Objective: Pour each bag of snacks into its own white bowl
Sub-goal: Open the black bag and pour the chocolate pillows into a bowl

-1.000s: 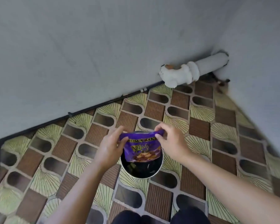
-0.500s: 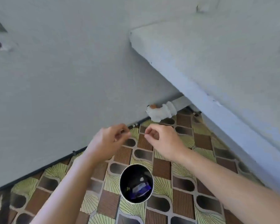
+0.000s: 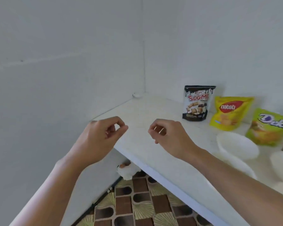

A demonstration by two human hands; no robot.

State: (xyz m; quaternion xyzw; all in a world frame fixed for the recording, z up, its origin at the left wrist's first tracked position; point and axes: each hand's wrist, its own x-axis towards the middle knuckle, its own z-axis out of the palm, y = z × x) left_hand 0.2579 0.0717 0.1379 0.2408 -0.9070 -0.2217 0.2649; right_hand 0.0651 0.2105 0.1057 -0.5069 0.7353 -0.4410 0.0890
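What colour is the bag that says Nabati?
The Nabati bag is yellow with a red label, clearest in the head view.

glossy snack bags [image 3: 198, 103], matt white counter [image 3: 153, 111]

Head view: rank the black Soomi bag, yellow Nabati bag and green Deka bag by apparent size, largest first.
1. green Deka bag, though the frame edge cuts it off.
2. yellow Nabati bag.
3. black Soomi bag.
The larger-looking ones sit nearer the camera, so true sizes may be alike.
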